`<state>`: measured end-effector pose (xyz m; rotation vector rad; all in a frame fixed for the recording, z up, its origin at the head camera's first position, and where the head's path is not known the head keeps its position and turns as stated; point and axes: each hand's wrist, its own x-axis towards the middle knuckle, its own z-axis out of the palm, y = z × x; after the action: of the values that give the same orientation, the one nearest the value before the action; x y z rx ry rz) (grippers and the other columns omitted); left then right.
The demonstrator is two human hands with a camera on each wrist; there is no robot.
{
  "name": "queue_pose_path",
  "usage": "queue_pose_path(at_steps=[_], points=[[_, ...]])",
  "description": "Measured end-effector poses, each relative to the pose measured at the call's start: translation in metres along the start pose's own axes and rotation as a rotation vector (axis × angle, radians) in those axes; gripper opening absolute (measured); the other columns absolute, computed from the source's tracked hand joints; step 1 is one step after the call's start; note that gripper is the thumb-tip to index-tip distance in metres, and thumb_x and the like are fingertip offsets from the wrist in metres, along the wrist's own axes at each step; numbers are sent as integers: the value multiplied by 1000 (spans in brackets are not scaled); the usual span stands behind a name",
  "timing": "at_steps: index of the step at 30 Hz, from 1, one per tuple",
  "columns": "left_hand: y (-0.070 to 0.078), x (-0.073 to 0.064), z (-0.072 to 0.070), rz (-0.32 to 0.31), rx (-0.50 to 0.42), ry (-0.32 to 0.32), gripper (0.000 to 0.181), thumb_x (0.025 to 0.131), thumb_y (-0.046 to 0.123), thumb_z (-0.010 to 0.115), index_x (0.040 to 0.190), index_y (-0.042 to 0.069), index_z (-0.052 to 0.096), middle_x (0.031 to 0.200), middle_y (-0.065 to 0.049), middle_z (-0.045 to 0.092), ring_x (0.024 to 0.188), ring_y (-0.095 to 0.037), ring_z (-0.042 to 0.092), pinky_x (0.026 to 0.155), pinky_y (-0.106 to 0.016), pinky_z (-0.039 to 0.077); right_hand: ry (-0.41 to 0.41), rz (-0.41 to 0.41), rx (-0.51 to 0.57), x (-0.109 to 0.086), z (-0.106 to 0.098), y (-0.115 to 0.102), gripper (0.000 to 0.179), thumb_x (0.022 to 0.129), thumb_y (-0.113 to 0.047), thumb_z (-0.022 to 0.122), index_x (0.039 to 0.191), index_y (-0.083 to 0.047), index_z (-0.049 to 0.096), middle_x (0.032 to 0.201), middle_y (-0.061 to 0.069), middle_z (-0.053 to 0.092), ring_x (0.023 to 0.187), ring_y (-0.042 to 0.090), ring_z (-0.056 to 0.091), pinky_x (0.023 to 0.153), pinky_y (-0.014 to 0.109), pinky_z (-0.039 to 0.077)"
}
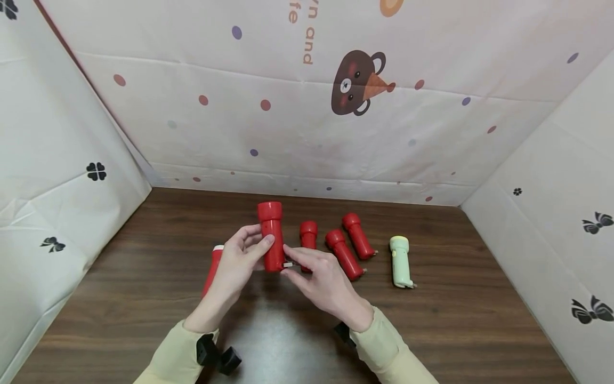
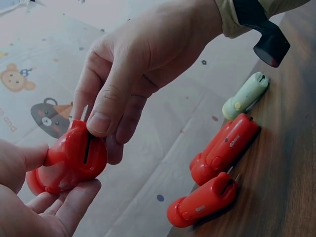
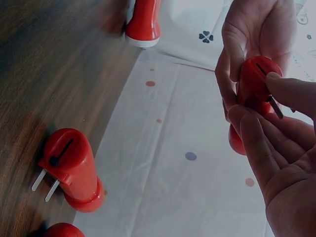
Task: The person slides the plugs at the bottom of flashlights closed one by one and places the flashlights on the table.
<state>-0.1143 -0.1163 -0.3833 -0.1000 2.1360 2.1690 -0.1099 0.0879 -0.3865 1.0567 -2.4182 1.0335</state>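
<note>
In the head view my left hand [image 1: 240, 258] grips a red plug-in flashlight [image 1: 271, 226] around its body, its wide head pointing away from me. At its near end, my right hand [image 1: 326, 277] pinches the base with thumb and fingers, beside the metal prongs [image 1: 288, 264] that stick out sideways. The left wrist view shows a dark slot [image 2: 88, 149] in the base, and the right thumb [image 2: 100, 123] lies at one end of it. From the right wrist, the right fingers [image 3: 256, 148] extend along the flashlight's side.
Several red flashlights [image 1: 342, 253] lie right of the held one, some with prongs out. Farther right is a pale green flashlight [image 1: 400, 262]. A red flashlight with a white rim [image 1: 212, 269] lies partly behind the left forearm. Printed sheets [image 1: 297, 133] enclose the wooden table [image 1: 455, 320].
</note>
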Motion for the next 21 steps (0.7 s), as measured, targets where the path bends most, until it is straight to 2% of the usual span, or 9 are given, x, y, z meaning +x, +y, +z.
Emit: queue_pose_path(at_steps=[21], points=[[-1, -2, 3, -5, 0, 1, 51, 104, 18, 67, 150, 6, 49, 144, -23, 61, 101, -14, 74, 81, -24, 65, 21, -30, -58, 0, 1, 2, 48, 84, -11, 88, 129, 0, 73, 114, 10, 82, 100, 19, 80, 87, 31, 65]])
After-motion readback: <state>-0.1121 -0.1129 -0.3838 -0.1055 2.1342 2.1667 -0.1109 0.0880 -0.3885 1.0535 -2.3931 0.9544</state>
